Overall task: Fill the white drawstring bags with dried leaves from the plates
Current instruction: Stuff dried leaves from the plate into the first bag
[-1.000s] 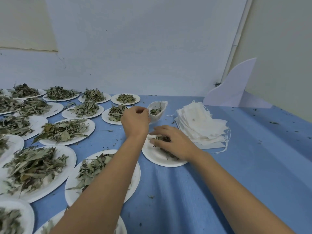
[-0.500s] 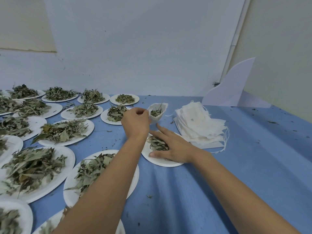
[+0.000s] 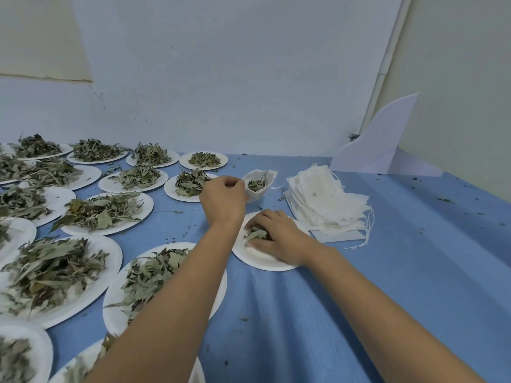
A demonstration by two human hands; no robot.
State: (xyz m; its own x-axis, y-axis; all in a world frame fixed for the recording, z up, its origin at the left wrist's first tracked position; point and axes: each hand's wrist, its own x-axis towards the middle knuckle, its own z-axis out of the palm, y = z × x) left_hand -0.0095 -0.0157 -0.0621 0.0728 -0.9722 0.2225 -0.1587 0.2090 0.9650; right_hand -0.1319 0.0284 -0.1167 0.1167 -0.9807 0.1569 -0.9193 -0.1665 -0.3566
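Note:
My left hand (image 3: 223, 200) pinches the near rim of a white drawstring bag (image 3: 260, 183), holding its mouth wide; a few dried leaves lie inside. Just below it sits a small white plate (image 3: 260, 257) with a small clump of dried leaves (image 3: 255, 233). My right hand (image 3: 276, 236) lies on that plate, fingers curled round the clump. A stack of flat white drawstring bags (image 3: 326, 203) rests to the right of the plate, strings trailing off its right side.
Several white plates heaped with dried leaves fill the left of the blue table (image 3: 414, 272), the nearest one (image 3: 154, 275) partly under my left forearm. A white curved board (image 3: 378, 142) stands at the back right against the wall. Leaf crumbs dot the cloth.
My right hand's fingers have gone from spread flat over the leaves to curled round them, gathering the clump. My left hand keeps holding the bag in place.

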